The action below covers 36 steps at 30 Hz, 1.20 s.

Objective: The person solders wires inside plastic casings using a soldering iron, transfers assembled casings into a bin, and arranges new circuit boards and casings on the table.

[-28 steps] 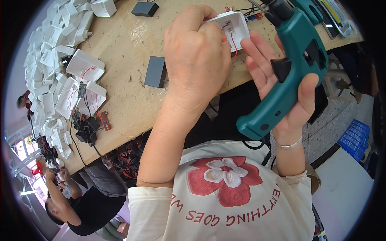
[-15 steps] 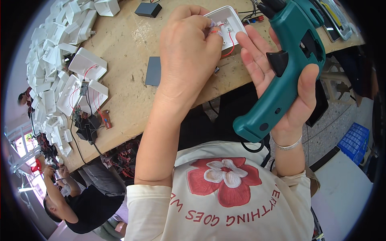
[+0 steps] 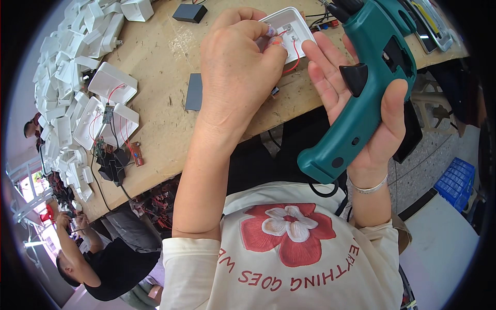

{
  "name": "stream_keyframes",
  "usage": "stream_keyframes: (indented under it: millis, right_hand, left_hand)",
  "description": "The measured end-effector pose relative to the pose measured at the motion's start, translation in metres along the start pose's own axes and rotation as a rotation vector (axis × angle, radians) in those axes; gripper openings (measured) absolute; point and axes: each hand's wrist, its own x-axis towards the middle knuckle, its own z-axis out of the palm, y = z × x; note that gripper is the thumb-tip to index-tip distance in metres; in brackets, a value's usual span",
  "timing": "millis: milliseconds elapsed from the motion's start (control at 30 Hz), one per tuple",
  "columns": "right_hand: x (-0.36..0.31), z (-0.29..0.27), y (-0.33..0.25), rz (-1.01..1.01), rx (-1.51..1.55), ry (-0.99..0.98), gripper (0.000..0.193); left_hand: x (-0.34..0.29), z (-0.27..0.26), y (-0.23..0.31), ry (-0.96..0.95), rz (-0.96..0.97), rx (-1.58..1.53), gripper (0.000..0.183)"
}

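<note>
Two red wires (image 3: 297, 54) in the white case (image 3: 302, 35) could tear loose if the left hand (image 3: 235, 64), bent over its left side, exact grip hidden, tugs; right of the case, the right hand (image 3: 382, 137) loosely grasps a teal tool (image 3: 356, 121). Left of the case, open white shells (image 3: 112, 82) hold thin red leads (image 3: 114, 90).

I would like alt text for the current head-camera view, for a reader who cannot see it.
A person's left hand works at an open white plastic box with red wires, while the right hand cradles a green pistol-shaped tool with a black trigger. White plastic shells lie heaped at left.
</note>
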Motion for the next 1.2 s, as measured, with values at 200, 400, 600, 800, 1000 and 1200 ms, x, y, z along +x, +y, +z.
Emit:
stream_keyframes:
  millis: [200,400,600,800,1000,1200]
  right_hand:
    - [-0.003,-0.001,-0.001,0.02,0.021,0.032,0.082]
    - [-0.007,-0.005,0.002,0.017,0.045,0.038,0.082]
    - [-0.014,-0.025,-0.005,-0.001,0.111,-0.071,0.078]
    - [-0.035,-0.037,-0.019,-0.211,-0.039,-0.144,0.082]
    - [-0.054,0.007,-0.006,-0.077,-0.576,0.036,0.095]
    - [-0.071,0.001,0.015,0.021,-0.641,-0.143,0.063]
  left_hand:
    - [-0.003,-0.006,0.016,0.095,0.148,-0.051,0.014]
    - [-0.01,-0.005,0.009,0.063,0.081,0.167,0.031]
    - [-0.008,-0.01,-0.009,-0.028,0.156,0.161,0.031]
    - [-0.017,-0.023,-0.003,0.286,0.692,0.346,0.042]
    - [-0.078,-0.028,0.053,-0.509,0.226,-0.224,0.066]
    - [-0.106,-0.037,0.047,-0.616,0.143,-0.195,0.066]
